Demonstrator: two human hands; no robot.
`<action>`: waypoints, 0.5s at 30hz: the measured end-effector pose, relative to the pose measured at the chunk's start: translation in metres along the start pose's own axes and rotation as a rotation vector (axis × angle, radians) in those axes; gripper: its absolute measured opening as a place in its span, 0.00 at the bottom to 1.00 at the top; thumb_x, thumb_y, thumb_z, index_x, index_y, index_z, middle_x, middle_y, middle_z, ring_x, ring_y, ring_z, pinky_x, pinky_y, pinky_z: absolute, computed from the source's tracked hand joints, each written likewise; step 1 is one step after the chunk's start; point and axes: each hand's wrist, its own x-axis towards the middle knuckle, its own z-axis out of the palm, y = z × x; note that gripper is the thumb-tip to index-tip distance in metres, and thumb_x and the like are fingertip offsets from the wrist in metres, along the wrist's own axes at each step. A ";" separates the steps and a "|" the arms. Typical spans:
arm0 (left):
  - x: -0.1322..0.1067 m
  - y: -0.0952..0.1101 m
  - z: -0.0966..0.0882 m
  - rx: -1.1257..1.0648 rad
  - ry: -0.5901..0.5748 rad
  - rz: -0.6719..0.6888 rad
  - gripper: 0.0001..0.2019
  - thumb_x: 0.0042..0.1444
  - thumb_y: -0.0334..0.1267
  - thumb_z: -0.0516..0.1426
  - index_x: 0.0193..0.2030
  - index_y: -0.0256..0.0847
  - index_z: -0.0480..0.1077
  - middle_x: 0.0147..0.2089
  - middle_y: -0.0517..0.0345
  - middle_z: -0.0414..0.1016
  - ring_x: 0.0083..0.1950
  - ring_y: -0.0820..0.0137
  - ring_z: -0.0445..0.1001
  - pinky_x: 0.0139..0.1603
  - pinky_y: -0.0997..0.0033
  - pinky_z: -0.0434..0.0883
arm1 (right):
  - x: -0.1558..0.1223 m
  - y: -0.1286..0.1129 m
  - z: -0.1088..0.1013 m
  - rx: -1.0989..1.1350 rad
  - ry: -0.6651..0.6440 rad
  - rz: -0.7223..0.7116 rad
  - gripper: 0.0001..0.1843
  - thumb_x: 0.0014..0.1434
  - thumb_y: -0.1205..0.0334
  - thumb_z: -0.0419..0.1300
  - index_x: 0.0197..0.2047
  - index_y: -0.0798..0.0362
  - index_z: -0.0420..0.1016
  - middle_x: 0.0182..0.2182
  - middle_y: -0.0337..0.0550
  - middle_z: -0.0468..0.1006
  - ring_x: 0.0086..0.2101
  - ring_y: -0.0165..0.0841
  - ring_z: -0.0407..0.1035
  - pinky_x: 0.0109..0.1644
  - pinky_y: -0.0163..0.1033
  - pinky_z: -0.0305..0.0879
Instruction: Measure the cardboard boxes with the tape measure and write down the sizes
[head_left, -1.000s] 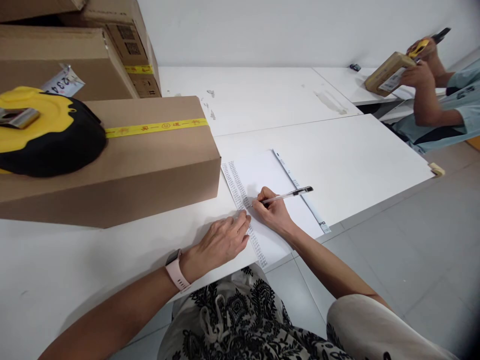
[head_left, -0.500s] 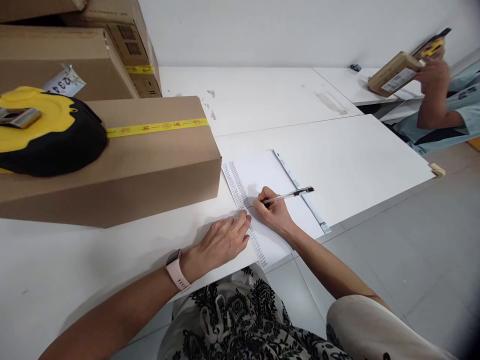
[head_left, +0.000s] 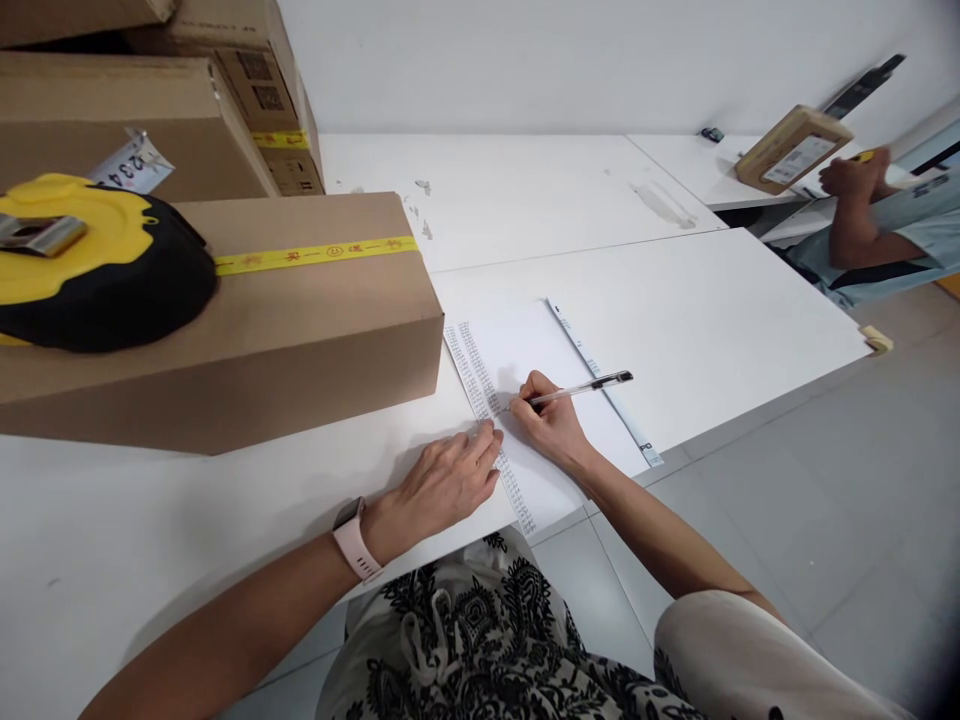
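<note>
My right hand [head_left: 551,420] is closed on a clear-barrelled pen [head_left: 581,388], its tip at the paper beside columns of small handwriting. The white sheet of paper [head_left: 555,480] lies on the white table [head_left: 675,320], with a printed strip along its right edge and its near corner past the table edge. My left hand [head_left: 454,475], with a pink-banded watch [head_left: 356,540] on the wrist, lies flat with fingers stretched, its fingertips on the paper's left margin. Left of the paper stands a long cardboard box [head_left: 322,300] sealed with yellow tape.
A yellow and black tape measure [head_left: 97,265] sits on the long box. More cardboard boxes [head_left: 112,95] are stacked behind at left. At far right, another person's hands [head_left: 855,180] are near a small labelled box [head_left: 791,150] on the table.
The other person's hands have come down and away from the small labelled box. My pen's upper end has shifted very slightly right; my left hand stays in place.
</note>
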 end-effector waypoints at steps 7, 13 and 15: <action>0.000 0.000 0.000 -0.004 0.000 0.002 0.22 0.73 0.38 0.45 0.67 0.29 0.62 0.67 0.41 0.73 0.51 0.61 0.79 0.42 0.61 0.76 | -0.001 0.000 0.000 0.010 -0.017 -0.005 0.14 0.54 0.62 0.61 0.25 0.48 0.57 0.21 0.31 0.57 0.25 0.28 0.52 0.29 0.38 0.49; 0.001 0.000 -0.003 -0.013 -0.010 0.008 0.21 0.73 0.39 0.47 0.66 0.30 0.64 0.66 0.39 0.73 0.52 0.60 0.80 0.44 0.60 0.77 | 0.001 0.003 -0.001 -0.023 -0.004 -0.022 0.15 0.55 0.61 0.62 0.25 0.48 0.57 0.21 0.31 0.58 0.24 0.29 0.53 0.29 0.38 0.50; 0.002 0.000 -0.003 -0.020 -0.012 0.003 0.21 0.72 0.38 0.48 0.66 0.30 0.64 0.66 0.38 0.73 0.51 0.60 0.80 0.43 0.61 0.77 | 0.003 0.006 -0.004 -0.042 0.052 -0.052 0.15 0.57 0.59 0.62 0.27 0.47 0.58 0.21 0.32 0.60 0.24 0.30 0.54 0.29 0.38 0.51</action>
